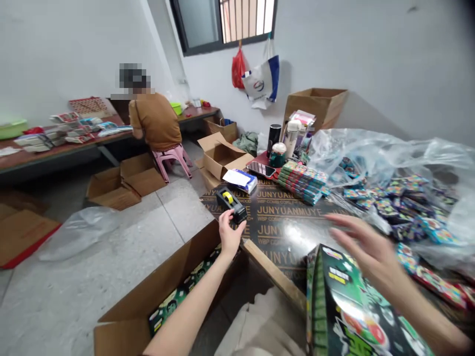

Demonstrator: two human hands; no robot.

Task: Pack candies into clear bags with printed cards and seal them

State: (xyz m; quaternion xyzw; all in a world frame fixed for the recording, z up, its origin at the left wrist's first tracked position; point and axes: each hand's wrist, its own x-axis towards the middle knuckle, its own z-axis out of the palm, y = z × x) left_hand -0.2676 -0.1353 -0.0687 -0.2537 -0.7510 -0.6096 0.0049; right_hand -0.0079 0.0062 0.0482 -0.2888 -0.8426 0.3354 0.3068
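Note:
My left hand (pixel 229 235) is at the near end of a black tape dispenser (pixel 225 199) with a yellow core. Its thumb and index finger sit around that end; any strip of tape there is too small to see. My right hand (pixel 371 247), somewhat blurred, hovers open with fingers stretched out above a green and black printed box (pixel 345 296). That box stands at the table's near edge. Below my left arm, an open cardboard carton (pixel 148 291) contains similar green boxes (pixel 172 304).
On the dark printed table (pixel 282 217) lie stacked colourful packs (pixel 302 180), a phone (pixel 261 169) and a blue-white packet (pixel 241 180). Bottles (pixel 274 138) stand behind. Plastic-wrapped packets (pixel 401 198) cover the right side. A person (pixel 156 121) sits at another table, far left.

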